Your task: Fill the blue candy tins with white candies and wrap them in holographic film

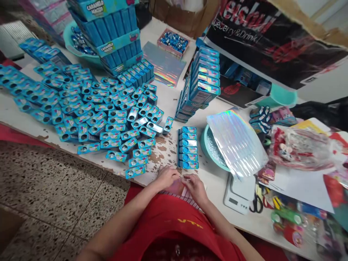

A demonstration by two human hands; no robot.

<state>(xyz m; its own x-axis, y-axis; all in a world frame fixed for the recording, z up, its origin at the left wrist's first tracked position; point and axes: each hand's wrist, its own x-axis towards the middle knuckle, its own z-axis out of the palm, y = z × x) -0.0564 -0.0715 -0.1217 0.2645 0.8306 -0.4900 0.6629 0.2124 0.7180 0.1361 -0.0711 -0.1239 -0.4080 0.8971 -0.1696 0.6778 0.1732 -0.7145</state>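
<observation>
At the table's front edge, my left hand [169, 176] and my right hand [195, 186] are close together, fingertips almost meeting. Both have bent, closed fingers; whatever lies between the fingertips is too small to make out. Beneath them is a pinkish sheet [176, 187] with rows of pale rectangles, partly covered by the hands and the red shirt. Just beyond my hands stands a row of small blue boxes [188, 148] with round marks on top. To the left, many loose blue boxes [116, 127] with round holes crowd the table.
Right of the row, a teal bowl [206, 145] of white beads sits under shiny silver sheets [236, 141]. A white scale [239, 194] and scissors [256, 203] lie nearby. Stacked box trays [108, 32], a box of blue-wrapped sweets [173, 42] and a large black carton [258, 40] stand behind.
</observation>
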